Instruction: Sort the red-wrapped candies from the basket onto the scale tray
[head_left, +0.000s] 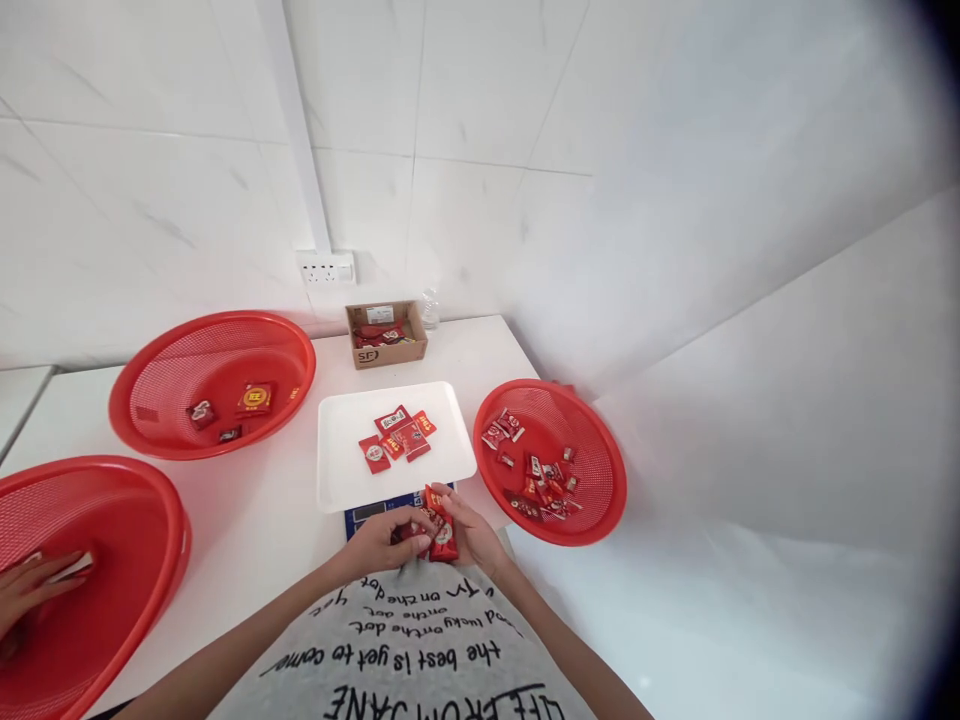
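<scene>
Close to my body, just in front of the scale, my left hand (394,537) and my right hand (469,525) come together around several red snack packets (443,540). The fingers of my left hand are closed on the packets from the side, while my right hand cups them from the other side. Beyond my hands, a white tray (341,440) rests on a blue scale (360,522), partly covering it. A small heap of red packets (405,437) lies in the middle of the tray.
Right of the tray stands a red basket (611,490) holding several packets. Two more red baskets, one at the back left (154,400) and one at the front left (161,560), flank the table. Another person's hand (37,592) reaches into the front one. A cardboard box (394,354) holds packets.
</scene>
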